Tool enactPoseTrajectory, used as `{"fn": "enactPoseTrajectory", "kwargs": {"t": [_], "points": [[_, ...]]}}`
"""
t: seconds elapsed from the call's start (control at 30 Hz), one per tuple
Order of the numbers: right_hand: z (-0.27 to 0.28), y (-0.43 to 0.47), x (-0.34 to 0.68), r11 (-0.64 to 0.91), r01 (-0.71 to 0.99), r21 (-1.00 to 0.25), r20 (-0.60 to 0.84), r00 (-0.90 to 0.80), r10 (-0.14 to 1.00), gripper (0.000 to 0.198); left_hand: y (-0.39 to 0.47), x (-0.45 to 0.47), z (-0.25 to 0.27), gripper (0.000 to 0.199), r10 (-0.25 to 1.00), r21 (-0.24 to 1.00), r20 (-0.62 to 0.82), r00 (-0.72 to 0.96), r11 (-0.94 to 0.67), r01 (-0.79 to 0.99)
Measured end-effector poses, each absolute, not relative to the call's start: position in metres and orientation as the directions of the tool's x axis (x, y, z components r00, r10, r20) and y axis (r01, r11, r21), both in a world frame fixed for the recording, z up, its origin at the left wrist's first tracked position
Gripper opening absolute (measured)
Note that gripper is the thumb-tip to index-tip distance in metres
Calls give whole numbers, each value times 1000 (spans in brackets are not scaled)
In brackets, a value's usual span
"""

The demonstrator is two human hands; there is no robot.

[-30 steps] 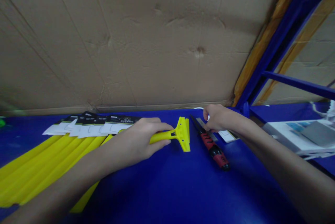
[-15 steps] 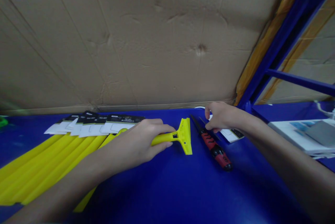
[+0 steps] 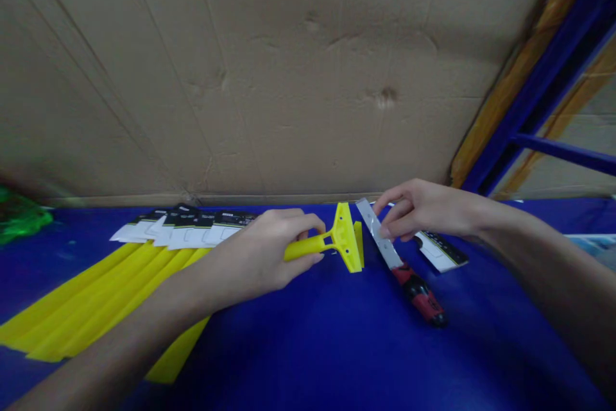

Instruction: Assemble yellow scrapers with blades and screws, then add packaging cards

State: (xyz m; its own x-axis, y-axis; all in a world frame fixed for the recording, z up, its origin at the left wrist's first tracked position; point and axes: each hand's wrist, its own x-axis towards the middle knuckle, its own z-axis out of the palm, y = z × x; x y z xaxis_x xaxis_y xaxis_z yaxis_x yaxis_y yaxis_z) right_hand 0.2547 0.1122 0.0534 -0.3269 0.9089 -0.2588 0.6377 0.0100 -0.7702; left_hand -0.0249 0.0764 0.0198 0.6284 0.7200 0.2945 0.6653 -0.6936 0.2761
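My left hand [image 3: 276, 247] is wrapped round the handle of a yellow scraper [image 3: 345, 236], whose wide head points right. Beside that head stands a narrow yellow strip [image 3: 359, 243]; whether it is joined on, I cannot tell. Between the thumb and fingers of my right hand [image 3: 409, 211] is a flat grey metal blade [image 3: 386, 249] with holes in it, held slanting just right of the scraper head. Beneath the blade lies a red and black screwdriver-like tool [image 3: 422, 297], its far end hidden. A white and black card packet [image 3: 440, 252] rests beyond my right hand.
Several long yellow strips [image 3: 91, 299] lie side by side on the blue table [image 3: 308, 347] at left, with white and black packets [image 3: 185, 228] at their far ends. A cardboard wall [image 3: 269, 77] stands behind, a blue metal frame [image 3: 534, 97] at right. Something green [image 3: 22, 215] sits far left.
My right hand has lifted the metal blade and turned its flat side into view, over the red and black tool. A yellow strip now shows apart from the scraper head's edge.
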Motion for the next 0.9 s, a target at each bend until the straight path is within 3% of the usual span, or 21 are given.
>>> {"fn": "enactPoseTrajectory", "kwargs": {"t": [0.2,0.37,0.63,0.9], "points": [[51,109,250,-86,462,-883,-300,-414,859,27,76,-27,25,19,709,271,301,638,-705,655],[49,108,248,-68,448,-892,-286,-439,852,29,76,-28,25,19,704,264,307,640,-709,653],[52,100,239,-42,457,-888,-260,-425,867,16,73,-26,25,23,683,251,276,676,-730,636],[50,99,236,-78,392,-917,-274,-476,836,24,74,-26,26,22,664,216,312,679,-746,630]]}}
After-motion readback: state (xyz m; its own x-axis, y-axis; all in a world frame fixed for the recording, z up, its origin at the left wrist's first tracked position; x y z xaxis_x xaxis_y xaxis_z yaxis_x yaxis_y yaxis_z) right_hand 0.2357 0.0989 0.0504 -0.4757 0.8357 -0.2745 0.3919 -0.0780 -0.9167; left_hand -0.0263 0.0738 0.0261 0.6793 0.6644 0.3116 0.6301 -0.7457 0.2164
